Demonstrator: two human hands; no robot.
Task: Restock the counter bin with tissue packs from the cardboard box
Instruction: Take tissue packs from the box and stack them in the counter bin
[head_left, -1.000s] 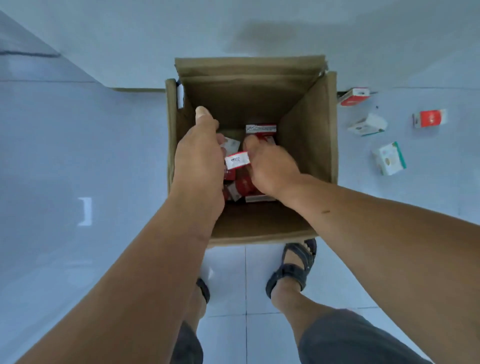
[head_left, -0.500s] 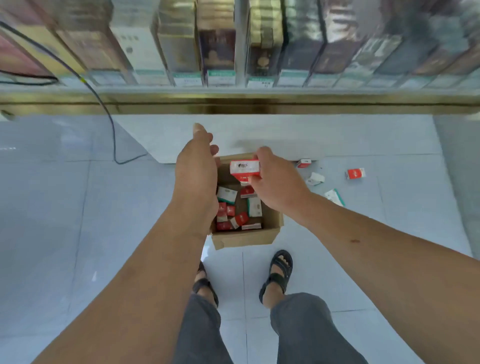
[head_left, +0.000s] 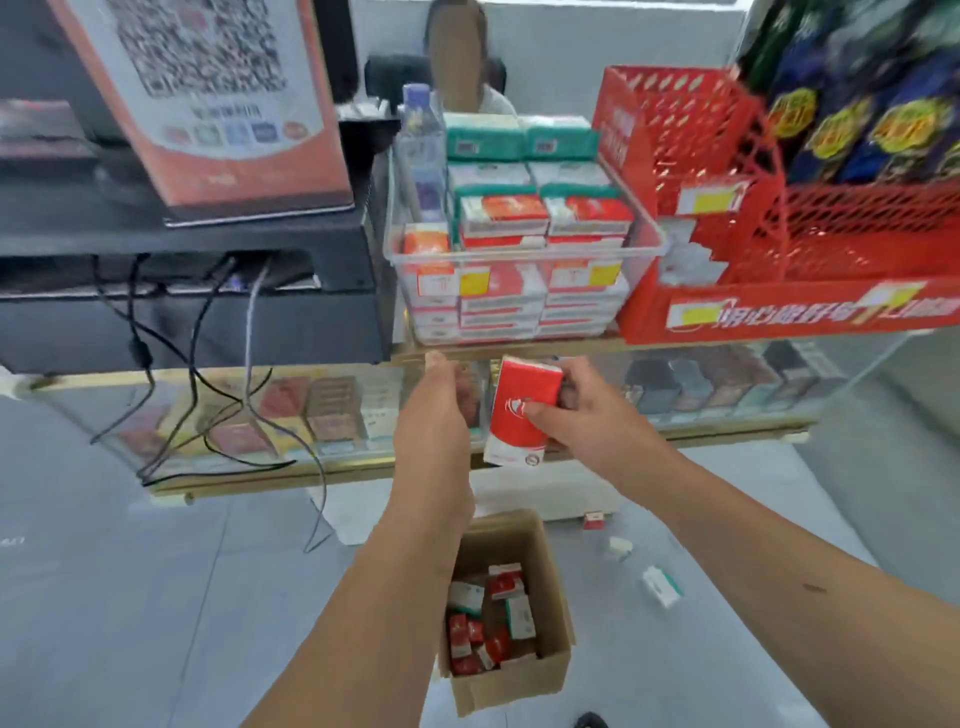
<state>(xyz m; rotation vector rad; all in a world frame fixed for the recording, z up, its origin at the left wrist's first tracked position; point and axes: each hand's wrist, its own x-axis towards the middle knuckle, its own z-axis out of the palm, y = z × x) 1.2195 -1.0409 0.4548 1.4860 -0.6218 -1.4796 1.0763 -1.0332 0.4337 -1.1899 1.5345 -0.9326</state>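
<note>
1. Tissue pack (head_left: 522, 410), red, is clamped in the right hand (head_left: 582, 415), with the thumb on its near face and the fingers behind. Its long axis stands roughly upright, slightly tilted.
2. Left hand (head_left: 436, 415) is just left of the pack, its back toward the camera. I cannot tell whether its fingers touch the pack.
3. Clear counter bin (head_left: 519, 255) sits on the tabletop (head_left: 587, 345), straight beyond and above both hands. Its stacked packs reach the rim and lie flat, long sides left to right.
4. The held pack probably has to go up over the near rim and be turned flat to match.
5. Cardboard box (head_left: 509, 686) stands on the floor, near, under the forearms, and holds more packs.
</note>
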